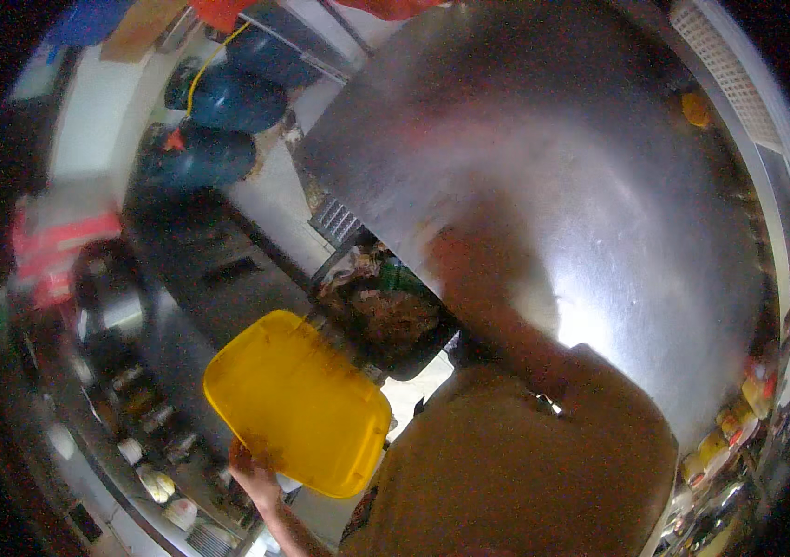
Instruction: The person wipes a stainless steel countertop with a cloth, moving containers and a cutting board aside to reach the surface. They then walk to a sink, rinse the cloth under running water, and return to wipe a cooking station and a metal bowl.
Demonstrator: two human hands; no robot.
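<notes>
My left hand [255,473], at the lower left, holds the near edge of a yellow plastic tray or board [297,407] with dark smears on its surface. The tray is tilted beside a dark open bin [395,313] with brown and mixed scraps inside. My right hand [454,254] is a blurred shape over the left edge of a large shiny steel table [618,188]. Its fingers and anything in them cannot be made out.
A dark counter [193,257] runs along the left, with dark rounded containers [227,97] and a yellow cord [207,66] beyond. Blurred pink-red boxes [64,244] stand farther left. Several yellow and red items [715,445] line the right side. A grey crate [339,221] sits on the floor.
</notes>
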